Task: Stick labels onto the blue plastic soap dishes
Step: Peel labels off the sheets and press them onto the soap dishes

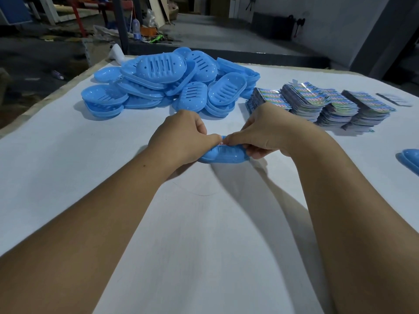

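While both bare forearms reach forward over a white-covered desk (68,177), the two hands meet on a single oval blue plastic soap dish (223,156) lying at the middle of the desk. The left hand (181,137) grips the dish's left end, its fingers curled round the rim and its thumb pressed on top. The right hand (267,134) holds the right end in the same way, fingers curled under the edge, thumb tip touching the left thumb. Between the thumbs shows a sliver of a small label with red print (221,144), lying on the dish. Behind the hands sits a loose heap of matching slotted blue soap dishes (172,82). To the right of that heap stand several stacks of shiny multicoloured labels (322,103). Part of another blue dish (411,160) shows at the desk's right edge.
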Action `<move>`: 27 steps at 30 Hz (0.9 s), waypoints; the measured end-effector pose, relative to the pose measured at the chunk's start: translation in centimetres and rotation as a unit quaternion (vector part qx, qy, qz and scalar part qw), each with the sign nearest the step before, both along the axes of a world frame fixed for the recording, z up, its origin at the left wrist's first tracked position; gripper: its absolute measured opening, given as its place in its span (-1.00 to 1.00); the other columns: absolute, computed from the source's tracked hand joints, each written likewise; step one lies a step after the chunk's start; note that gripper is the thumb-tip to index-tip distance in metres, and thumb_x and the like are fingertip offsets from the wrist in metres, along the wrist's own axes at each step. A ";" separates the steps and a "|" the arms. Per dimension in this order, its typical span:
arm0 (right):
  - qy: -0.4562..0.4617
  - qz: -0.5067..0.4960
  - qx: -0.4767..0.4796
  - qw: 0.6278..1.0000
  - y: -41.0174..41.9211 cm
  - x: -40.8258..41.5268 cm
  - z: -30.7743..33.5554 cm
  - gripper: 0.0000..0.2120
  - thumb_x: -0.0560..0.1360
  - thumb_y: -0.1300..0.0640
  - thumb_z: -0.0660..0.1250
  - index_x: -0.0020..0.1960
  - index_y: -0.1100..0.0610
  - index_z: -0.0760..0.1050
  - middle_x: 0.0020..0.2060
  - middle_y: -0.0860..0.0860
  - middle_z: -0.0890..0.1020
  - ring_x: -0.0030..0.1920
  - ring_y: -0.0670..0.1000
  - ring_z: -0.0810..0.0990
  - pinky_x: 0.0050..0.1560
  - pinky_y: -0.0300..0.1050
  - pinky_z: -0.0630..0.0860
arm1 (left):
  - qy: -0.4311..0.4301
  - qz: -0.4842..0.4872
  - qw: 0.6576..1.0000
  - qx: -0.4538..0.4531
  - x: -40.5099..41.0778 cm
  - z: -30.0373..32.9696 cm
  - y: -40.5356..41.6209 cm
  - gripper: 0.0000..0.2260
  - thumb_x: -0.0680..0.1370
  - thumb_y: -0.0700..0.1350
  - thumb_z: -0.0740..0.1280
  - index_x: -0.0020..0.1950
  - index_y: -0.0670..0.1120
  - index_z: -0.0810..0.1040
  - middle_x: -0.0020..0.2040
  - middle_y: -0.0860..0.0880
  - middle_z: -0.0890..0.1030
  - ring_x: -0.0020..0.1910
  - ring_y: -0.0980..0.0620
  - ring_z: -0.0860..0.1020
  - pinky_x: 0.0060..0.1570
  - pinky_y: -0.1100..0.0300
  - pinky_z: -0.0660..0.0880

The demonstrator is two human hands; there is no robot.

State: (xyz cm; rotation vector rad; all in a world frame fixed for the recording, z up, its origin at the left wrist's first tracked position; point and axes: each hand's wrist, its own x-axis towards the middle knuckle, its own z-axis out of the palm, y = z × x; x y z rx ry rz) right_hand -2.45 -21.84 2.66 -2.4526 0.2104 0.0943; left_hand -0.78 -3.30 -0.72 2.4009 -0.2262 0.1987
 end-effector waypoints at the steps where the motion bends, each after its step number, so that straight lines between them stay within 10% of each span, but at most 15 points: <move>1: 0.004 -0.002 0.005 1.000 -0.2 0.0 0.0 -0.56 0.28 -0.13 0.65 -0.16 0.24 0.70 -0.44 0.05 0.70 -0.49 -0.03 0.67 -0.36 -0.15 0.68 | 0.006 0.000 1.000 -0.006 0.0 0.0 0.1 -0.69 0.37 0.21 0.54 -0.24 0.02 0.55 -0.28 0.14 0.59 -0.24 0.15 0.56 -0.30 0.18 0.40; 8: 0.047 0.000 0.044 0.998 -1.2 0.3 -0.4 -0.40 0.18 -0.24 0.65 -0.11 0.27 0.70 -0.36 0.07 0.72 -0.35 0.02 0.71 0.07 0.16 0.68 | 0.123 -0.035 0.974 -0.185 0.0 0.0 0.7 -0.76 0.21 0.05 0.58 -0.23 0.03 0.65 -0.19 -0.09 0.71 -0.13 -0.11 0.73 -0.05 -0.18 0.69; 14: -0.111 -0.045 0.050 0.992 -1.2 0.5 -0.1 -0.53 0.43 -0.18 0.51 -0.17 0.26 0.61 -0.47 0.07 0.61 -0.55 -0.13 0.51 -0.50 -0.12 0.59 | 0.116 -0.012 0.969 -0.218 0.3 0.2 1.0 -0.80 0.38 0.07 0.53 -0.11 0.02 0.62 -0.17 -0.04 0.68 -0.36 0.03 0.61 -0.38 0.17 0.59; 19: -0.158 0.080 0.027 0.984 -0.4 -0.2 0.2 -0.80 0.42 -0.11 0.56 -0.14 -0.01 0.64 -0.24 -0.14 0.67 -0.28 -0.19 0.58 -0.10 -0.07 0.60 | 0.059 -0.006 0.983 -0.174 0.6 0.1 1.3 -0.90 0.49 0.06 0.47 -0.10 0.07 0.60 -0.21 0.05 0.59 -0.36 0.03 0.53 -0.43 0.23 0.43; 24: -0.019 0.202 -0.086 0.975 1.5 -1.6 0.3 -0.31 0.29 -0.16 0.64 0.36 -0.14 0.49 0.12 -0.22 0.55 -0.01 -0.28 0.58 -0.05 -0.47 0.45 | -0.027 -0.007 0.989 -0.143 0.0 0.2 1.2 -0.92 0.54 0.00 0.44 -0.11 0.05 0.58 -0.37 0.06 0.55 -0.36 0.08 0.49 -0.29 0.12 0.38; 27: -0.060 0.158 -0.100 0.981 1.9 -2.5 0.1 -0.30 0.31 -0.21 0.61 0.36 -0.07 0.47 0.10 -0.16 0.58 0.03 -0.10 0.60 -0.07 -0.28 0.47 | -0.090 -0.021 0.991 -0.099 -1.0 0.5 0.8 -0.93 0.55 -0.06 0.43 -0.11 0.03 0.57 -0.44 0.05 0.51 -0.36 0.05 0.50 -0.22 0.08 0.43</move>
